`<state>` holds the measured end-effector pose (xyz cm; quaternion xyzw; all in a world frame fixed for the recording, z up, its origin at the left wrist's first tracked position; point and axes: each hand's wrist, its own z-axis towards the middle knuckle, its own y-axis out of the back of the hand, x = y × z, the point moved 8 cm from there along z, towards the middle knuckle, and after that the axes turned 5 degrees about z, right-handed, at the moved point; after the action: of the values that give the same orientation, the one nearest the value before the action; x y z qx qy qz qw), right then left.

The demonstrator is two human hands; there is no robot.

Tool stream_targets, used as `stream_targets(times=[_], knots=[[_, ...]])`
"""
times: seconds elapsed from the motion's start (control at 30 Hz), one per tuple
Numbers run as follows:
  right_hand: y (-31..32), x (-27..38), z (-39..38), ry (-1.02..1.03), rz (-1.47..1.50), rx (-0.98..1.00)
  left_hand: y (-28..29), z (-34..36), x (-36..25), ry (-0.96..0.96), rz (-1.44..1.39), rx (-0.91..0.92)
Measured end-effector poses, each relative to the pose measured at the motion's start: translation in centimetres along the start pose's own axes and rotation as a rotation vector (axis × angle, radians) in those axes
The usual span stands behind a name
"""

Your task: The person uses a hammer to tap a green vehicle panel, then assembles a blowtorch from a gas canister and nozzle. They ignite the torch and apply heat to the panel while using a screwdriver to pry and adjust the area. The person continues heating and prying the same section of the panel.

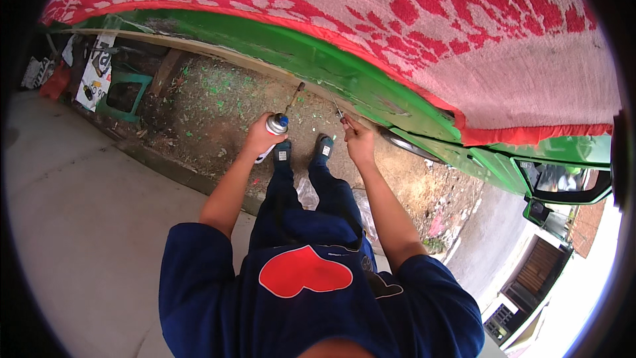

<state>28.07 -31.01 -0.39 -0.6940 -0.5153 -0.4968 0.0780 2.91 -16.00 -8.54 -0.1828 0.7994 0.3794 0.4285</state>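
Observation:
My left hand [260, 138] is wrapped around a spray can [277, 124] with a blue top, held upright above the ground near my feet. My right hand [358, 142] is closed on a slim tool [340, 113] with a thin shiny shaft, perhaps a screwdriver. Its shaft points at the lower edge of a green vehicle panel [377, 96]; whether the tip touches cannot be told. Scuffs and dark marks show along the panel. Just beyond the can, a thin stick-like thing [295, 98] with a dark end slants toward the vehicle.
A red and pink patterned blanket [411, 20] covers the vehicle's upper side. Green flakes litter the dirt strip [212, 96] beneath. On the left are a green plastic stool [136, 96] and a printed board [96, 76]. A wheel [411, 146] and an open door [563, 182] are on the right.

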Motion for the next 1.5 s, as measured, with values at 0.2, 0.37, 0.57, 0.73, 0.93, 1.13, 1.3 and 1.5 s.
stream_targets(times=[0.2, 0.37, 0.57, 0.73, 0.93, 1.13, 1.3, 1.5], knots=[[0.0, -0.7, 0.8, 0.22, 0.048, -0.04, 0.2, -0.3, -0.1, 0.025, -0.019, 0.003], [0.1, 0.7, 1.2, 0.073, -0.057, -0.031, 0.1, 0.2, 1.0, 0.075, -0.089, 0.036], [0.4, 1.4, 0.4, 0.144, -0.2, -0.05, -0.1, -0.3, 1.1, 0.049, -0.062, 0.013], [0.4, 0.9, 0.9, 0.122, -0.165, -0.038, -0.1, 0.5, 1.2, 0.001, -0.006, -0.009], [0.9, 2.3, 0.6, 0.033, -0.086, 0.015, 0.0, 0.2, 1.0, 0.012, -0.028, 0.002], [1.2, 1.1, 1.0, -0.032, -0.08, 0.031, -0.4, 0.1, 1.2, 0.062, -0.057, 0.016], [-2.3, 1.6, 2.8, 0.106, -0.198, 0.018, 0.4, 0.2, 0.0, 0.106, -0.01, 0.046], [0.3, -0.1, 1.0, 0.099, -0.118, -0.04, 0.6, -0.3, 0.7, 0.035, -0.054, -0.004]])
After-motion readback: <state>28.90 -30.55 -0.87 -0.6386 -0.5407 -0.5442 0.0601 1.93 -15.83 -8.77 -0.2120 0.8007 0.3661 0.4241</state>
